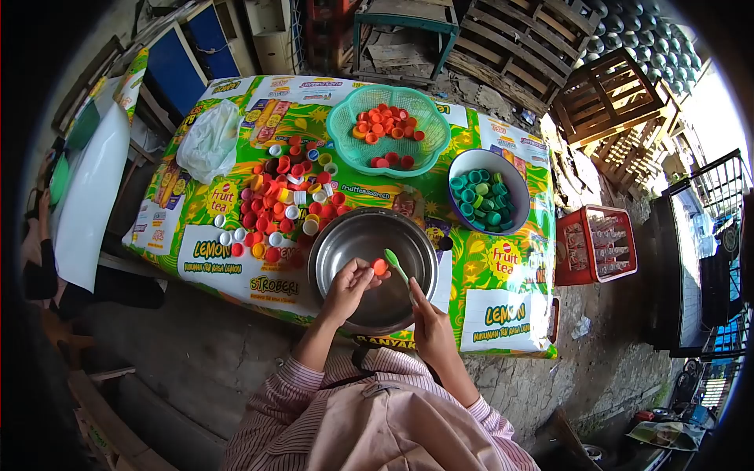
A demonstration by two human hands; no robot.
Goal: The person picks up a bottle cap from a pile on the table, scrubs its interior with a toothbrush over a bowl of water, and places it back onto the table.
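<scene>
Above a steel bowl (357, 235) at the table's near edge, my left hand (348, 290) pinches an orange-red bottle cap (379, 267) between thumb and fingers. My right hand (433, 331) is closed round the handle of a toothbrush (396, 263), whose green head points up and lies right beside the cap. Just beyond the bowl, to the left, spreads a loose heap of bottle caps (276, 191) in red, orange, yellow and white. Both forearms come in over the bowl's near side.
A turquoise plastic basket (342, 141) holds red and orange caps at the back. Right of it, a bowl (524, 206) is full of green caps. A crumpled plastic bag (210, 141) lies on the printed tablecloth (200, 255). On the floor at right stands a red crate (575, 263).
</scene>
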